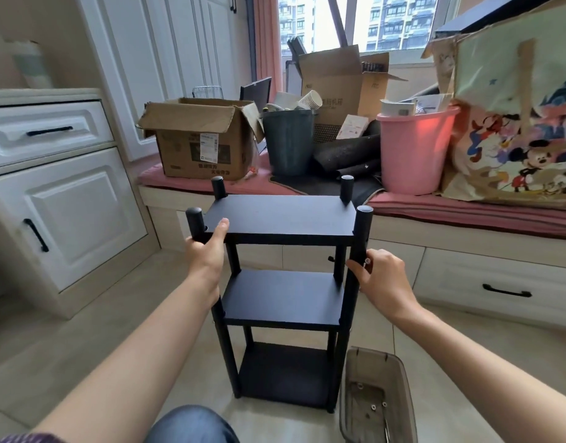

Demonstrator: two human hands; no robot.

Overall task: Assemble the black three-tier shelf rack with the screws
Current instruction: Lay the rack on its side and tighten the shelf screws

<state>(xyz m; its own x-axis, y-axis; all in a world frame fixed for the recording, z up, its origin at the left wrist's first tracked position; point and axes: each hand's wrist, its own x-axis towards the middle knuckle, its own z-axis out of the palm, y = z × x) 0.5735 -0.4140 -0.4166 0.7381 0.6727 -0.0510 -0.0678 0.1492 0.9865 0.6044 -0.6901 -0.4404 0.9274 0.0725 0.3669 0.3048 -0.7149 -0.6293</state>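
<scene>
Both hands (pixel 205 251) (pixel 380 279) grip one three-shelf rack (pixel 281 295), four posts

Black shelf rack (pixel 280 219); pink bucket (pixel 412 151); dark grey bin (pixel 288 142); brown cardboard box (pixel 198 139); white cabinet (pixel 67 199) with black handles; cartoon-printed bag (pixel 514 123).

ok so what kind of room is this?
Likely a home bedroom or spare room: white built-in cabinets, a cushioned window seat piled with cardboard boxes, and apartment blocks beyond the window.
</scene>
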